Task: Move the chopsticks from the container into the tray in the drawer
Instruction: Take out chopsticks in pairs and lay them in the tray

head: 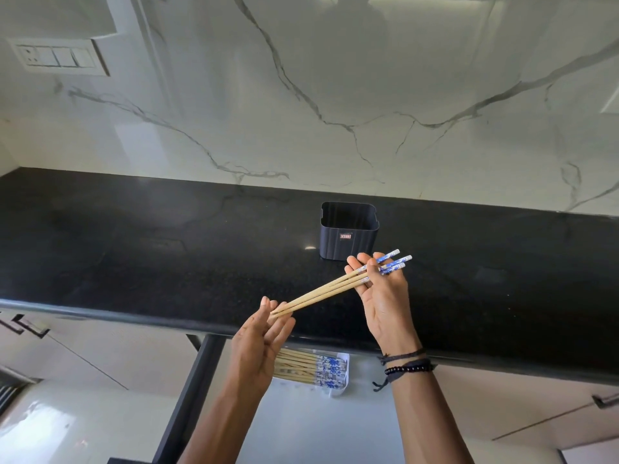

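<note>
I hold a small bundle of bamboo chopsticks (pixel 330 289) with blue-and-white patterned ends above the counter's front edge. My right hand (pixel 382 296) grips their patterned ends. The thin tips rest against the fingers of my left hand (pixel 264 339). The dark ribbed container (pixel 348 231) stands on the black countertop (pixel 167 249) just behind my right hand, and no chopsticks show in it. Below the counter, the open drawer (pixel 321 426) holds a white tray (pixel 341 383) with several matching chopsticks lying side by side, partly hidden by my left hand.
A white marble backsplash (pixel 335 95) rises behind the counter, with a switch plate (pixel 57 56) at the upper left. Cabinet fronts with dark handles (pixel 30 326) flank the open drawer on both sides.
</note>
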